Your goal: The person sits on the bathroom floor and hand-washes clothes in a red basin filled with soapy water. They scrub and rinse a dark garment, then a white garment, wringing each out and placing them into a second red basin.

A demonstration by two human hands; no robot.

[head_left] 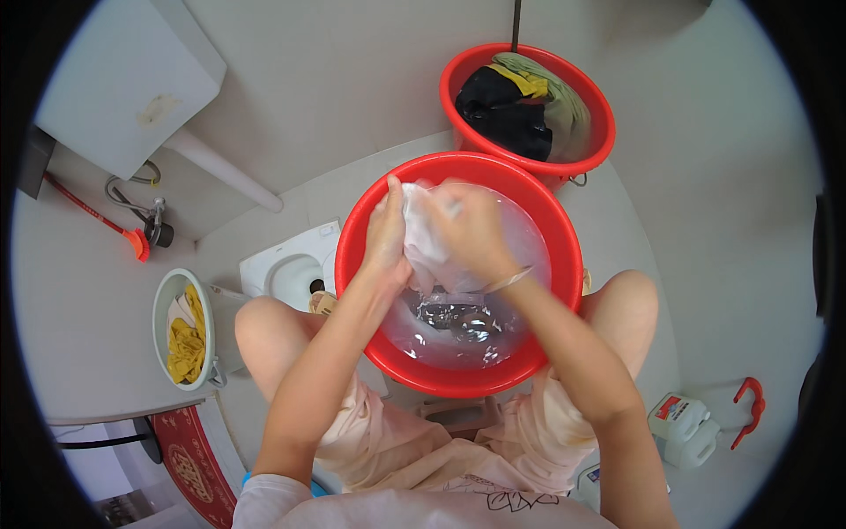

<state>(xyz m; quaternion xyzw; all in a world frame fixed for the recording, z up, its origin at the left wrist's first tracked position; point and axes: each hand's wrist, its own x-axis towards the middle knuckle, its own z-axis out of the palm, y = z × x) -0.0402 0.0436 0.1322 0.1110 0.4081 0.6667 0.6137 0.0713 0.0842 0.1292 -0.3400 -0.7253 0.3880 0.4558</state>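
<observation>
A wet white cloth (423, 241) is bunched between my two hands, above a red plastic tub (562, 254). My left hand (388, 231) grips the cloth's left side, thumb pointing up. Against its right side presses my right hand (472, 228), blurred, its fingers curled on the fabric; a bracelet circles that wrist. Cloudy water (456, 340) with bright reflections fills much of the tub below. The lower end of the cloth hangs close to the water, and I cannot tell whether it dips in.
Behind stands a second red bucket (606, 122) holding dark, yellow and green clothes (505, 112). To the left are a squat toilet (291, 268), a pale bucket (211, 330) with yellow cloth, and a red brush (137, 243). White plastic jugs (684, 430) sit at right.
</observation>
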